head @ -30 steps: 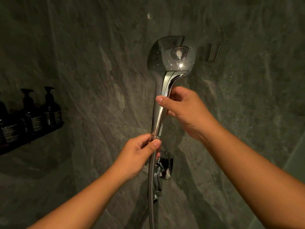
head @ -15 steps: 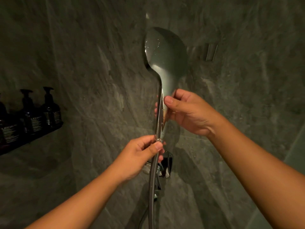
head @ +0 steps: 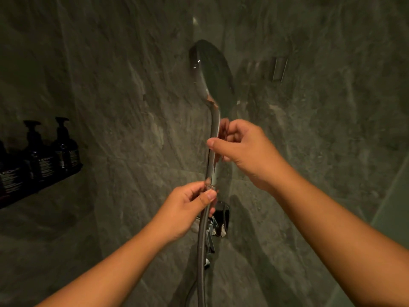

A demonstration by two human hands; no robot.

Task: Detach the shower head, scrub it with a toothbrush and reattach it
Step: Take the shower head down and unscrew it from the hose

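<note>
A chrome shower head [head: 213, 69] stands upright in front of the stone wall, its rounded back turned toward me and its spray face hidden. My right hand [head: 245, 151] grips the middle of its handle with thumb and fingers. Just below, my left hand [head: 188, 209] pinches the joint where the handle meets the grey hose [head: 201, 258]. The hose hangs straight down out of view. No toothbrush is in view.
A chrome wall fitting [head: 221, 220] sits just behind the hose joint. Dark pump bottles [head: 64, 147] stand on a ledge at the left. A small metal plate [head: 279, 68] is set in the wall at upper right. A glass edge shows at far right.
The shower head has turned about its handle: its spray face pointed at me a second ago, now its back does. My right hand shifted its grip slightly; my left stayed at the joint.
</note>
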